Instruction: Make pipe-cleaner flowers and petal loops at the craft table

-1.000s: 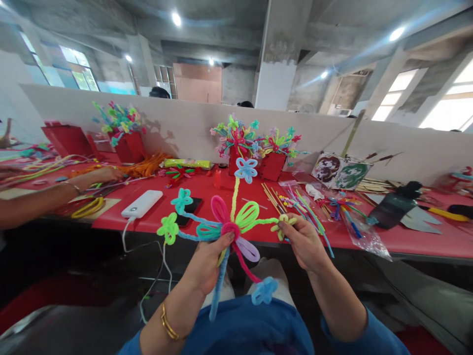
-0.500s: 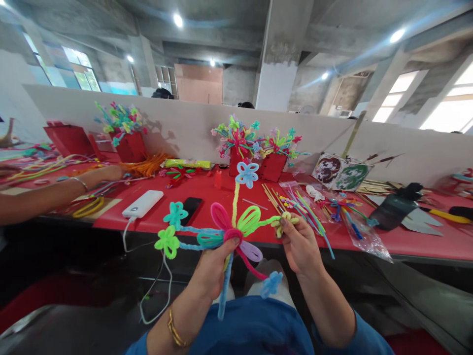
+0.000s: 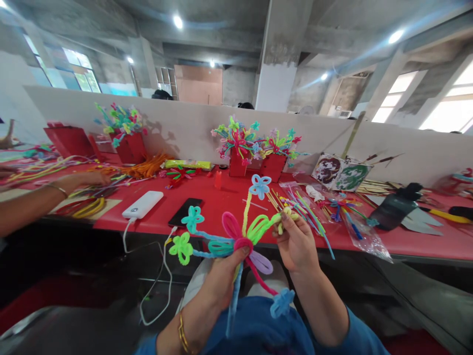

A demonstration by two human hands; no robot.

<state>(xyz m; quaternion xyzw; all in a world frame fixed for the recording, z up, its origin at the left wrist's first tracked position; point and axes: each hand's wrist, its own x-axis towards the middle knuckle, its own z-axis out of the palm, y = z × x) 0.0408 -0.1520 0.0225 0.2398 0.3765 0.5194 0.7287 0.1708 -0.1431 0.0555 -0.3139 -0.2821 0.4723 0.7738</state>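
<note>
Pipe-cleaner flower piece (image 3: 244, 241) sits nearer the right hand (image 3: 298, 246) than in the earlier frame, over the lap (image 3: 198, 287) before the counter (image 3: 218, 209).
Left hand (image 3: 222, 280) pinches the pink centre (image 3: 241, 244); right hand pinches the yellow blossom (image 3: 293, 215). Hard twisting could kink the lime stem (image 3: 273, 220) or loosen it at the centre; a slack left grip could let the blooms swing and tangle.

Concrete pillar (image 3: 283, 44), bare above and white-coated below, reaches an exposed concrete ceiling (image 3: 221, 27) with beams. Lit lamps (image 3: 178, 21) observed on both sides of the pillar. Windows (image 3: 86, 81) noted left of the pillar; panes (image 3: 451, 101) to its right glare white. Pinkish-brown panel (image 3: 198, 84) left of the pillar. In front of the pillar — a pale partition (image 3: 188, 125), then a red-topped table (image 3: 231, 201).
</note>
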